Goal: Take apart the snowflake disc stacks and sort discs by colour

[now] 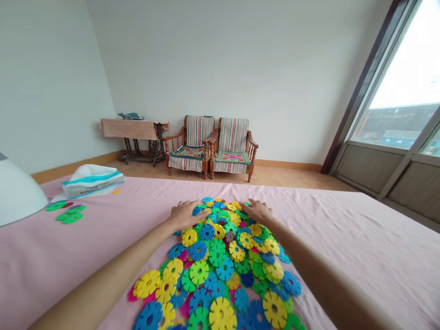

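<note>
Plastic discs (pixel 217 256) in many colours, piled at 12 o'clock on pink sheet (pixel 343 238). Left hand (pixel 187 215) and right hand (pixel 257 211) both open, lying flat on far edge of pile, fingers spread, grasping nothing. Well apart at 10 o'clock, some green discs (pixel 67 213) and white packet (pixel 92 180). Farther at 12 o'clock, two wooden chairs (pixel 209 146); at 2 o'clock, window (pixel 395 78).
</note>
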### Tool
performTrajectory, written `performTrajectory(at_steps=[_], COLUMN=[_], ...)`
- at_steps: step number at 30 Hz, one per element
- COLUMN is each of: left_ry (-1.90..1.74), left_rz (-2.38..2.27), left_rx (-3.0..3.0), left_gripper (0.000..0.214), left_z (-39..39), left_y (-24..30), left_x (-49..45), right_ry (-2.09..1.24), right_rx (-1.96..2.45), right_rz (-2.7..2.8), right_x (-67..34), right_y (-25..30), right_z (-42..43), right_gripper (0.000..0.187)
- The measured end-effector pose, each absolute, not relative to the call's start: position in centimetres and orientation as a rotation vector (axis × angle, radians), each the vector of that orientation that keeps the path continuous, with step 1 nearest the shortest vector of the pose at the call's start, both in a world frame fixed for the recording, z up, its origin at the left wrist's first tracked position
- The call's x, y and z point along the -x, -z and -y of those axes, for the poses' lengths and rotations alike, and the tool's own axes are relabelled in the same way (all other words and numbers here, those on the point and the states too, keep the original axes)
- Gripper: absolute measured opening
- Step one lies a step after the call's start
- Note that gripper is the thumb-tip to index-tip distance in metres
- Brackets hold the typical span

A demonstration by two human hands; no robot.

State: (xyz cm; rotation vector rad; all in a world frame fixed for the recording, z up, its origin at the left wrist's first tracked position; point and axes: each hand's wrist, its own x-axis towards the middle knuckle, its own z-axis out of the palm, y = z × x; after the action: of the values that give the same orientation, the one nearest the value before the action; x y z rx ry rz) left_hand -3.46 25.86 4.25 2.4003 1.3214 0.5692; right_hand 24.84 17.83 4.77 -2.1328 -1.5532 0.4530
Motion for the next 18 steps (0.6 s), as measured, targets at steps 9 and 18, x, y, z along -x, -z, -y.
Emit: performTrajectory(at_steps=[9, 18], left_ry=[-0.518, -0.701], left_rz=[-0.888, -0.843], left_rx=[-2.478, -2.326], left_gripper=[0.094, 0.069], left_z=[-22.3, -20.3], left_y=[-5.5, -6.2], left_x=[0.2, -2.5], right_ry=[-0.708, -1.079], right_rx=[1.845, 1.377], right_rz=[1.568, 1.389], right_x=[-19.8, -18.9], right_y=[-5.6, -8.5], right_z=[-17.2, -13.4], right_gripper=[0.048, 0.035])
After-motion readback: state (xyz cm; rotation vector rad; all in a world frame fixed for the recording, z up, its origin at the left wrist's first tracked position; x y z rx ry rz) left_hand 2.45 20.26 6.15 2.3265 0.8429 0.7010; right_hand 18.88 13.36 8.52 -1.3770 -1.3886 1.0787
